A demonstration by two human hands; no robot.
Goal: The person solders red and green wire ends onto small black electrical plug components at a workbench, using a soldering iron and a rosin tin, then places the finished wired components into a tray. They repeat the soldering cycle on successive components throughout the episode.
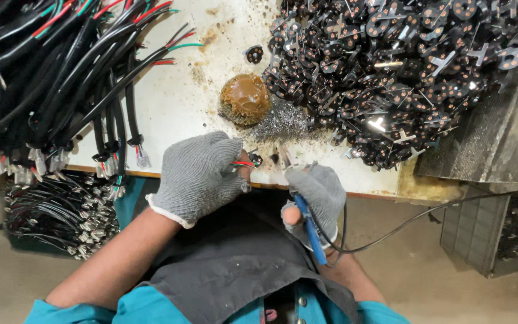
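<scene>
The left hand [198, 177] pinched a small black plug piece [255, 159] with its red wire; at four o'clock, the right hand [316, 201] gripped a blue-handled soldering iron [308, 225], tip apparently close. A slip could have scorched the glove.

Soldering iron [308, 223] tip hidden (behind glove [319, 195]).

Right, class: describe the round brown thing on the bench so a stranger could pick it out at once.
Start at the stained white bench, between the bundle of black cables on one side and the heap of small black parts on the other. The brown lump sits in that gap, just beyond the gloved left hand. It alone is domed, glossy brown and crusted, ringed by grey metallic dust.
</scene>
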